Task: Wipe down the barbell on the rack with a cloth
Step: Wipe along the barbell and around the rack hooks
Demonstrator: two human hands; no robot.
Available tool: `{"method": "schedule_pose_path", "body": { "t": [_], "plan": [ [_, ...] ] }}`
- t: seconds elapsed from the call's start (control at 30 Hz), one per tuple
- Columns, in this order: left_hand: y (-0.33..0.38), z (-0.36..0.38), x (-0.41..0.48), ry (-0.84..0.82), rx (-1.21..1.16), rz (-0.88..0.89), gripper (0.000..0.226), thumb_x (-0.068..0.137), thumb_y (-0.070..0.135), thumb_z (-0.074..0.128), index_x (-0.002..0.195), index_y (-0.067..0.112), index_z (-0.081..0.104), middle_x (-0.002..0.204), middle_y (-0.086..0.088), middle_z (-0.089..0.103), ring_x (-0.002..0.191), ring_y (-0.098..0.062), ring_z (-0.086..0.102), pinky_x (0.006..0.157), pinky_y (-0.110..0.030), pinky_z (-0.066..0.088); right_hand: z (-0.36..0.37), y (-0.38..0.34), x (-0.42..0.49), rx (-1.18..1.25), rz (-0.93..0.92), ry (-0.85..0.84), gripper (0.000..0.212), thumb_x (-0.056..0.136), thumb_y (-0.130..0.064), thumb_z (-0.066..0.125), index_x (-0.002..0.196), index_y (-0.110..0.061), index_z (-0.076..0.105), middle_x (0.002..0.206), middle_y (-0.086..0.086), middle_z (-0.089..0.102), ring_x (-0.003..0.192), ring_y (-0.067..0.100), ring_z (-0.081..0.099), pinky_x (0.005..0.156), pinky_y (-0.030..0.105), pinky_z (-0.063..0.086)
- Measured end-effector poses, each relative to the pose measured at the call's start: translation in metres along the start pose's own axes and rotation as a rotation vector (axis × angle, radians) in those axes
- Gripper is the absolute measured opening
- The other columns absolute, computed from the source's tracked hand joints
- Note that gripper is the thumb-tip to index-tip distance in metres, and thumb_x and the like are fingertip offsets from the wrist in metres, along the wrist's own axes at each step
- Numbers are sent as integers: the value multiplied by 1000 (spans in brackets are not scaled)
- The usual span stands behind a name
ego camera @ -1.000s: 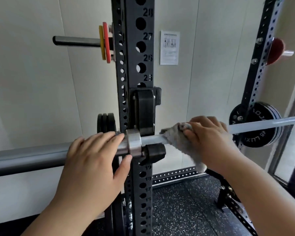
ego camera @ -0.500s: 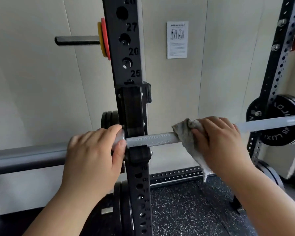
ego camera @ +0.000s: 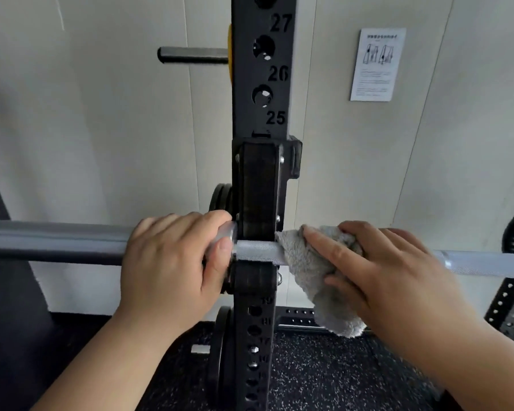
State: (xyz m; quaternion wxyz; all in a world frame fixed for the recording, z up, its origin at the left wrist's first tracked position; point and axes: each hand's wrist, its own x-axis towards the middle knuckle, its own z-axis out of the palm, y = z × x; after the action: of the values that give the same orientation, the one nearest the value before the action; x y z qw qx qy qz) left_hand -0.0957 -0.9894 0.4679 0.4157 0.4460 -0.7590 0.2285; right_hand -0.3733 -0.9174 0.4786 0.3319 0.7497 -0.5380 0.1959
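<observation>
Barbell (ego camera: 487, 264) sits in the rack hook (ego camera: 257, 191), left hand (ego camera: 172, 262) clamped on its sleeve by the collar, right hand (ego camera: 377, 271) pressing the cloth (ego camera: 306, 271) around the shaft; risk: cloth edge snags in the hook, or fingers pinch if the bar rolls.

Soft, even light fills the scene, a little dim. The rack upright (ego camera: 261, 84) stays quite sharp, its numbers readable. Left of the upright, the wall shows a vague grey shadow. Right of it, the barbell (ego camera: 484, 264) carries a pale glare. Straight lines bend toward the edges.
</observation>
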Motion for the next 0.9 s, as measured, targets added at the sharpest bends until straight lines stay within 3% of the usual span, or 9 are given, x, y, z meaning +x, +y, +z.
{"method": "schedule_pose_path", "body": {
  "t": [0.07, 0.1, 0.2, 0.27, 0.33, 0.43, 0.63, 0.83, 0.9],
  "plan": [
    [1, 2, 1, 31, 13, -13, 40, 104, 39, 34, 111, 24, 70, 84, 9, 69, 79, -28, 63, 74, -42, 41, 0, 4, 8, -20, -72, -11, 96, 71, -30, 88, 155, -38, 41, 108, 4, 65, 71, 28, 62, 67, 38, 57],
    [2, 3, 2, 38, 18, -21, 40, 104, 38, 34, 110, 24, 71, 83, 8, 69, 78, -29, 63, 74, -42, 41, 0, 2, 14, -15, -117, -21, 102, 67, -26, 88, 156, -38, 40, 101, 4, 65, 64, 27, 59, 60, 35, 55],
    [4, 4, 3, 34, 29, -39, 41, 104, 38, 33, 109, 25, 71, 85, 8, 71, 79, -29, 63, 75, -43, 43, 4, -7, 34, 31, -261, -65, 83, 84, -28, 63, 158, -44, 29, 88, 3, 57, 56, 25, 49, 49, 33, 51],
    [5, 5, 2, 19, 24, -42, 42, 104, 38, 32, 109, 25, 71, 86, 8, 71, 80, -28, 64, 75, -43, 43, 8, -9, 42, 63, -286, -47, 62, 92, -36, 46, 155, -40, 40, 79, 1, 52, 50, 24, 44, 44, 29, 42],
    [4, 4, 1, 10, 17, -41, 43, 105, 40, 30, 110, 26, 71, 87, 9, 71, 81, -27, 64, 76, -45, 44, 8, -3, 41, 122, -296, -5, 53, 96, -31, 46, 148, -38, 51, 75, -2, 50, 45, 23, 42, 43, 26, 36],
    [2, 5, 1, 17, 12, -19, 40, 104, 38, 34, 108, 26, 71, 85, 9, 70, 79, -26, 63, 75, -43, 43, 2, 13, 35, 235, -305, -16, 58, 92, -20, 62, 144, -43, 55, 85, -5, 57, 46, 18, 47, 37, 29, 44],
    [0, 8, 5, 71, 5, 16, 43, 104, 38, 33, 109, 24, 73, 86, 8, 72, 79, -25, 65, 73, -42, 42, 1, -11, 70, 230, -375, -240, 53, 100, -43, 34, 152, -54, 35, 76, -8, 44, 45, 13, 38, 33, 31, 41],
    [1, 11, 2, 90, -5, 8, 44, 103, 38, 31, 106, 23, 73, 81, 8, 70, 75, -25, 62, 72, -42, 41, -14, 12, 58, 339, -366, -266, 61, 100, -23, 53, 145, -63, 41, 83, -11, 56, 49, 12, 49, 38, 31, 46],
    [1, 12, 3, 97, 7, -1, 45, 103, 38, 31, 105, 24, 73, 81, 7, 70, 74, -26, 62, 71, -43, 41, -13, 5, 58, 319, -374, -314, 56, 102, -35, 47, 150, -61, 34, 80, -12, 53, 48, 11, 48, 37, 31, 47]
  ]
}}
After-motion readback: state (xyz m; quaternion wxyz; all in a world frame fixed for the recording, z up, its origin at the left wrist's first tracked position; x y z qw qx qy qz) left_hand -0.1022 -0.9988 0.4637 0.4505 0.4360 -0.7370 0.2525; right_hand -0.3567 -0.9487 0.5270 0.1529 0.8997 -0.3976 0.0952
